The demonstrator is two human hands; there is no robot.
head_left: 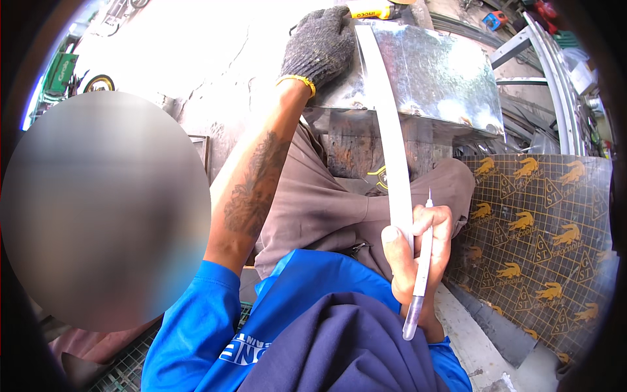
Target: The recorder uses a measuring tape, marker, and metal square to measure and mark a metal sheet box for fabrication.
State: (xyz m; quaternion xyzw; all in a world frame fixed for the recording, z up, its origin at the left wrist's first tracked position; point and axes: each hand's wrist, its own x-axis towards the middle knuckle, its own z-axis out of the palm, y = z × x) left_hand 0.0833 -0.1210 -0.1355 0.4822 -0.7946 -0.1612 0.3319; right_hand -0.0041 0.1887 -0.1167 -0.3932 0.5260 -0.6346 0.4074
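My left hand (319,49), in a dark grey knit glove with a yellow cuff, lies at the left side of a shiny sheet-metal piece (431,72). Its fingers curl in beside the far end of a long white flat strip (390,124); what they grip is hidden. The strip crosses the metal and runs back over my lap. Its near end sits in my bare right hand (421,251), which closes on it with the thumb on the left. That same hand also holds a slim white pen (424,261), thin tip pointing away from me and dark end toward me.
A yellow and black tool (372,10) lies beyond the metal. The metal rests on a worn wooden block (353,140). At right lies a dark board (535,242) with a yellow grid, beside a metal frame (548,78). A blurred round patch covers the left.
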